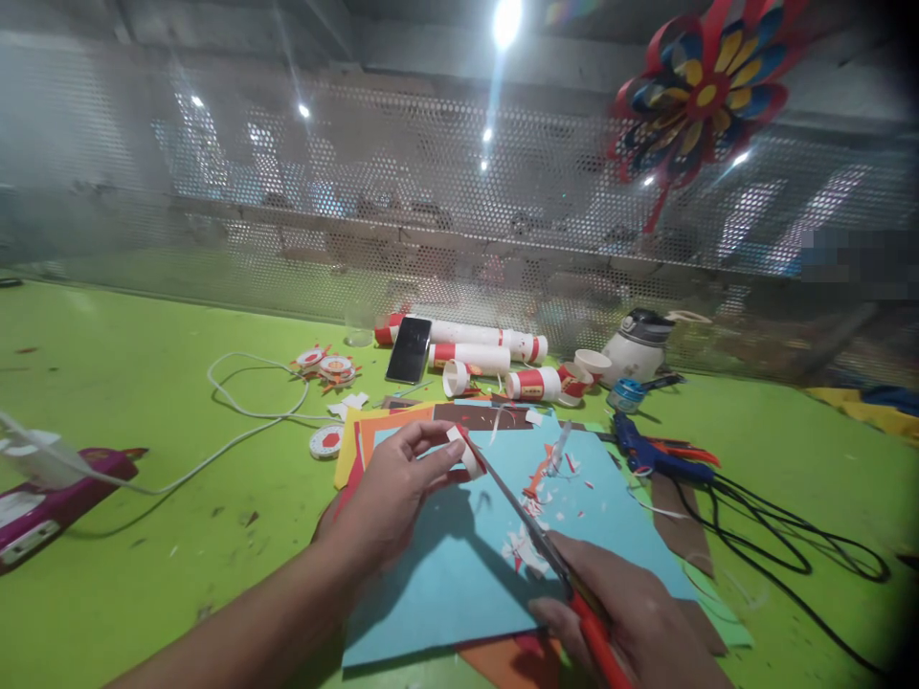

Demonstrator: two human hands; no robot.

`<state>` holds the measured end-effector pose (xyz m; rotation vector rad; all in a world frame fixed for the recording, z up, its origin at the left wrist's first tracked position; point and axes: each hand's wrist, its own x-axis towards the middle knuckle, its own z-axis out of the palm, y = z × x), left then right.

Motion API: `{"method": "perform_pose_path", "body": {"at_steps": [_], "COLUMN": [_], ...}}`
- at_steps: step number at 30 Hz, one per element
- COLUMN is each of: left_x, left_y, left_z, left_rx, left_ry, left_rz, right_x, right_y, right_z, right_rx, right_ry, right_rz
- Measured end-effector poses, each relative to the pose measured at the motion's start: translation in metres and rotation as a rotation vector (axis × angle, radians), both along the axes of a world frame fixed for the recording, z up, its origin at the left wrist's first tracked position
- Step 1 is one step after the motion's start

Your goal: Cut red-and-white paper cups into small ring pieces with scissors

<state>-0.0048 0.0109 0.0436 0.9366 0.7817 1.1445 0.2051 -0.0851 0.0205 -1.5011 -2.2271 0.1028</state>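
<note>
My left hand (pixel 406 483) is closed, pinching a small white and red paper piece (pixel 470 457) above a stack of coloured paper. My right hand (pixel 617 598) is wrapped round the red handles of a pair of scissors (pixel 527 522). The blades point up and left, and their tips meet the edge of the paper piece. Whether the blades are parted is hard to make out. Beneath both hands lies a light blue sheet (pixel 445 593), with white, red and orange paper scraps (pixel 527 550) scattered on it.
Paper cups (pixel 532 385), white and red tubes (pixel 470 359) and a phone (pixel 409 350) stand behind the sheets. A blue glue gun (pixel 657 455) with a black cord lies right, near a kettle-like jug (pixel 636 346). A purple power strip (pixel 68 498) trails a white cable at left.
</note>
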Motion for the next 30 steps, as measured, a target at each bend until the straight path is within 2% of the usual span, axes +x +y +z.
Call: {"method": "perform_pose_path", "body": {"at_steps": [13,20,30], "left_x": [0.0,-0.001,0.001], "left_y": [-0.001,-0.001,-0.005], "left_z": [0.001,0.0,0.001], "left_rx": [-0.003,0.05,0.047], "left_ry": [-0.004,-0.005,0.054], "left_rz": [-0.007,-0.017,0.029], "right_x": [-0.001,-0.003,0.001], "right_y": [-0.001,0.0,-0.001], "right_z": [-0.001,0.006,0.0], "right_rx": [-0.027,-0.009,0.063], "right_ry": [0.002,0.024,-0.024], "right_rz": [-0.009,-0.008,-0.02]}}
